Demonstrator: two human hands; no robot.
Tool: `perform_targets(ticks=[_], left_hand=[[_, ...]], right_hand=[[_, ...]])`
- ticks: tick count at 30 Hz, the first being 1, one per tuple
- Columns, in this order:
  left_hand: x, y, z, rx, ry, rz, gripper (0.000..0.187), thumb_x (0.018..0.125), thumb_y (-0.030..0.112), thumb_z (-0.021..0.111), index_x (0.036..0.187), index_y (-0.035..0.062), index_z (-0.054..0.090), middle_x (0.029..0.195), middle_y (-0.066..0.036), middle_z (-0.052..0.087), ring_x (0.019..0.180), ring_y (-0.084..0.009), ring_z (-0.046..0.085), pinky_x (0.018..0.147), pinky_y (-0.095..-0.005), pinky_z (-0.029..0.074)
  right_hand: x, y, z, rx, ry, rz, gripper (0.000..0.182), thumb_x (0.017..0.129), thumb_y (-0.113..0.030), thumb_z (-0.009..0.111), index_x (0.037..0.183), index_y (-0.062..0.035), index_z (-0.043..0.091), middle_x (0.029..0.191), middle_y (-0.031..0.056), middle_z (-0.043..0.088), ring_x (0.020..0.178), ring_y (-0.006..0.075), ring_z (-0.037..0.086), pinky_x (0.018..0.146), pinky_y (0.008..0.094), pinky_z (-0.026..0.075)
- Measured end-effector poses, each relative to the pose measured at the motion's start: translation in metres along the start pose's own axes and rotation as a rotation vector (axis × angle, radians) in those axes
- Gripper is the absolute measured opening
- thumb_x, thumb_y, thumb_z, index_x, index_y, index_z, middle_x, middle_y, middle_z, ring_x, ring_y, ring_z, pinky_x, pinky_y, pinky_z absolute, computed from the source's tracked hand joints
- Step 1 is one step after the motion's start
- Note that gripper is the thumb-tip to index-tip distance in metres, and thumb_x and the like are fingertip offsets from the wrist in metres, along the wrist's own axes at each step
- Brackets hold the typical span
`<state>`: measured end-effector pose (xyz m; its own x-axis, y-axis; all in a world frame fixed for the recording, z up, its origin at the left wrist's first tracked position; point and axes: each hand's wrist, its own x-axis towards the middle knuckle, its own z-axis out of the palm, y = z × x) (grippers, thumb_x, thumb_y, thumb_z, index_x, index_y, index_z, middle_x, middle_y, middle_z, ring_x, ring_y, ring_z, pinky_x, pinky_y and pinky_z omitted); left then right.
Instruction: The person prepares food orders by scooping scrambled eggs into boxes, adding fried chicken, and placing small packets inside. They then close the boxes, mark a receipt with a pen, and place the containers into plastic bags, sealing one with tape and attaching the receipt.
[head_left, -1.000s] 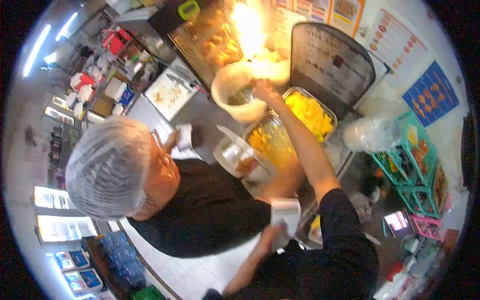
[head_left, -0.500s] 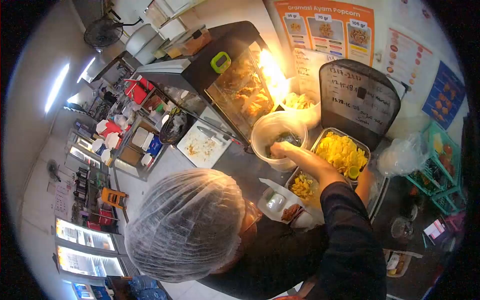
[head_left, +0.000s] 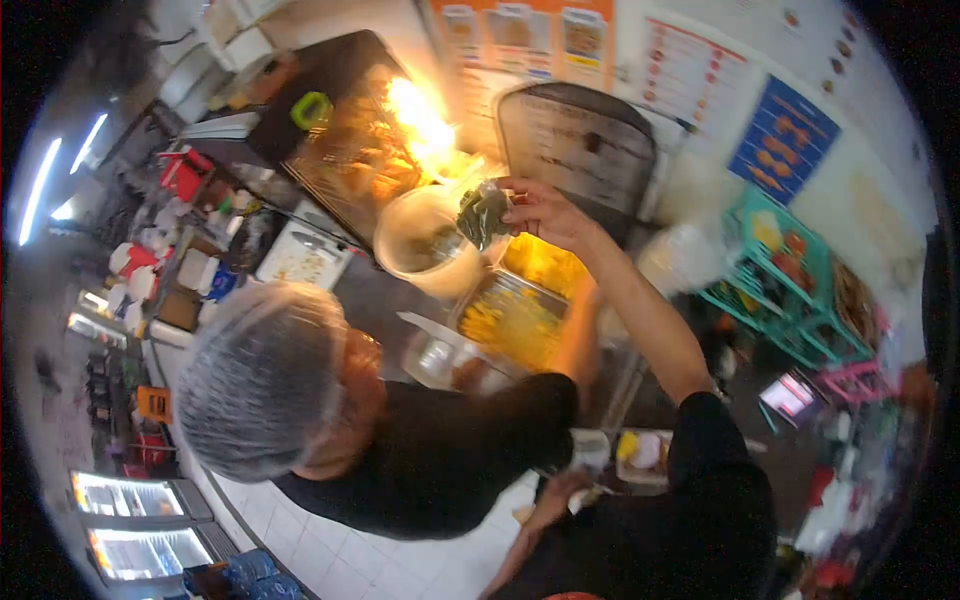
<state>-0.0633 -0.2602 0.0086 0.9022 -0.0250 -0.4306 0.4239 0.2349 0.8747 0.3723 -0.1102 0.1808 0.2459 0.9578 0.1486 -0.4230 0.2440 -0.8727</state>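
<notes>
My right hand is raised over the counter, shut on a small clear bag of dark green stuff. The bag hangs just above the rim of a round white tub. My left hand is low by my waist, its fingers closed on a small white packet; blur hides the details. A co-worker in a hairnet and black shirt leans in between me and the counter, one forearm stretched toward the trays.
Two metal trays of yellow food sit beside the tub, with a sectioned white tray in front. Behind stand a lit warming case and a black board. Teal baskets are at right.
My right hand has come up out of the white tub holding the bag of green stuff. The view has swung; my left hand shows again, low by my waist.
</notes>
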Motion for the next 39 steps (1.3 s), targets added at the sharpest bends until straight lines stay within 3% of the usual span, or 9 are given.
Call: perform_targets(ticks=[1, 5, 8, 13, 20, 28, 31, 37, 39], left_hand=[[0.007, 0.016, 0.008, 0.225, 0.078, -0.153, 0.034, 0.094, 0.009, 0.046, 0.124, 0.0003, 0.060, 0.131, -0.017, 0.056, 0.119, -0.0299, 0.054, 0.105, -0.0415, 0.038], [-0.019, 0.012, 0.046, -0.482, 0.266, 0.076, 0.054, 0.095, 0.043, 0.056, 0.128, 0.0014, 0.053, 0.117, -0.007, 0.060, 0.101, -0.0205, 0.058, 0.091, -0.0371, 0.048], [-0.014, 0.067, 0.089, -0.856, 0.228, 0.096, 0.053, 0.095, 0.033, 0.054, 0.135, 0.0000, 0.045, 0.126, -0.020, 0.059, 0.102, -0.0277, 0.063, 0.087, -0.0415, 0.052], [-0.002, 0.032, 0.159, -0.565, 0.270, -0.085, 0.049, 0.093, 0.027, 0.057, 0.132, -0.0018, 0.046, 0.118, -0.018, 0.062, 0.098, -0.0262, 0.065, 0.084, -0.0377, 0.056], [0.010, 0.028, 0.275, -0.262, 0.125, -0.081, 0.035, 0.083, 0.002, 0.071, 0.116, -0.0016, 0.059, 0.103, -0.011, 0.069, 0.088, -0.0184, 0.067, 0.079, -0.0301, 0.055], [-0.019, 0.006, 0.268, -0.397, 0.547, -0.159, 0.025, 0.089, 0.004, 0.067, 0.113, -0.0006, 0.062, 0.099, -0.008, 0.068, 0.086, -0.0175, 0.066, 0.074, -0.0317, 0.056], [-0.022, 0.003, 0.259, -0.493, 0.539, -0.120, 0.023, 0.089, 0.004, 0.067, 0.112, 0.0007, 0.063, 0.102, -0.007, 0.068, 0.086, -0.0162, 0.066, 0.075, -0.0312, 0.055], [-0.019, 0.018, 0.244, -0.520, 0.551, -0.075, 0.023, 0.088, 0.002, 0.067, 0.111, 0.0003, 0.064, 0.100, -0.007, 0.069, 0.085, -0.0150, 0.065, 0.074, -0.0301, 0.055], [-0.013, 0.020, 0.239, -0.432, 0.569, -0.128, 0.029, 0.084, 0.000, 0.070, 0.112, 0.0001, 0.065, 0.099, -0.007, 0.069, 0.087, -0.0149, 0.066, 0.074, -0.0301, 0.055]], right_hand=[[-0.049, -0.019, 0.019, 0.054, 0.058, -0.038, 0.053, 0.084, 0.005, 0.065, 0.134, -0.0055, 0.051, 0.099, 0.0063, 0.067, 0.075, 0.0116, 0.063, 0.064, 0.0248, 0.053], [-0.303, -0.046, 0.050, -0.052, 0.348, -0.194, 0.062, 0.078, -0.003, 0.071, 0.136, -0.0039, 0.048, 0.112, 0.0114, 0.063, 0.084, 0.0187, 0.064, 0.068, 0.0297, 0.053], [-0.486, -0.033, 0.070, -0.115, 0.642, -0.157, 0.059, 0.075, -0.001, 0.073, 0.131, -0.0020, 0.054, 0.109, 0.0109, 0.065, 0.091, 0.0207, 0.065, 0.076, 0.0330, 0.055], [-0.679, 0.063, 0.113, 0.171, 0.949, -0.055, 0.054, 0.073, 0.005, 0.070, 0.126, -0.0003, 0.057, 0.116, 0.0151, 0.063, 0.107, 0.0246, 0.062, 0.083, 0.0342, 0.056], [-0.646, 0.110, 0.165, 0.174, 0.998, 0.097, 0.046, 0.081, 0.004, 0.070, 0.124, -0.0004, 0.057, 0.106, 0.0074, 0.065, 0.086, 0.0140, 0.063, 0.068, 0.0267, 0.055], [-0.644, 0.116, 0.166, 0.033, 0.887, 0.146, 0.019, 0.089, -0.008, 0.068, 0.106, -0.0018, 0.063, 0.086, 0.0032, 0.065, 0.071, 0.0089, 0.063, 0.053, 0.0237, 0.051], [-0.636, 0.113, 0.151, -0.085, 1.204, 0.041, 0.013, 0.091, -0.012, 0.068, 0.089, -0.0025, 0.059, 0.071, 0.0025, 0.062, 0.055, 0.0087, 0.058, 0.046, 0.0226, 0.045], [-0.653, 0.158, 0.060, -0.459, 1.310, 0.152, 0.023, 0.091, -0.013, 0.067, 0.109, -0.0032, 0.057, 0.078, 0.0075, 0.064, 0.060, 0.0132, 0.062, 0.047, 0.0247, 0.048], [-0.645, 0.137, 0.065, -1.400, 1.064, 0.290, 0.035, 0.087, -0.015, 0.071, 0.116, -0.0023, 0.056, 0.084, 0.0109, 0.066, 0.072, 0.0177, 0.067, 0.055, 0.0305, 0.052]])
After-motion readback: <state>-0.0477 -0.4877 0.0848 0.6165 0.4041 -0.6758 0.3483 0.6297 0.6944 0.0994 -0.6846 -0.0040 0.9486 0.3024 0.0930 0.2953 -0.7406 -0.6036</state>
